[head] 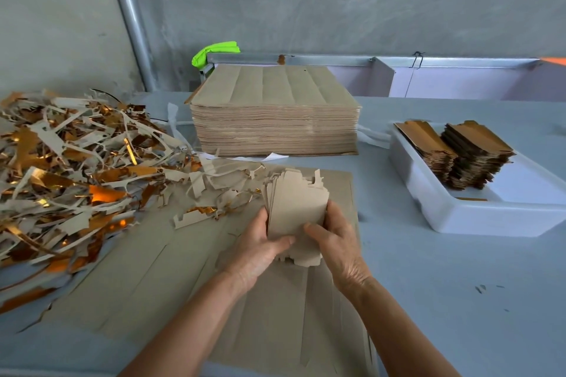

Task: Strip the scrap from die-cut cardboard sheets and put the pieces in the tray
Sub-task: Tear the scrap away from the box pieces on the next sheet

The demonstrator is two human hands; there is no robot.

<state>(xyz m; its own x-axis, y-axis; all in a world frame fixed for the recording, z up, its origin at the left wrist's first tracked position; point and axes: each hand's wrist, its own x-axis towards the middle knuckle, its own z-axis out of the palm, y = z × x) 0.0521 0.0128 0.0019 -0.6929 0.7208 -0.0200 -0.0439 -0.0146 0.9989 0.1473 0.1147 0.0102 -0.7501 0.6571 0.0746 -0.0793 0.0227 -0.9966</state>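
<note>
Between both hands, left hand (pixel 260 246) and right hand (pixel 338 243) grasp the small bundle of grey-brown die-cut cardboard pieces (pixel 294 208); square its edges first, because the white plastic tray (pixel 453 217) waits well right of them.

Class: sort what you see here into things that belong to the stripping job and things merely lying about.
Belongs to the job: bundle of cut pieces gripped by left hand and right hand; sheet stack; white tray; scrap heap.

Lying about: green cloth; wire hook.
</note>
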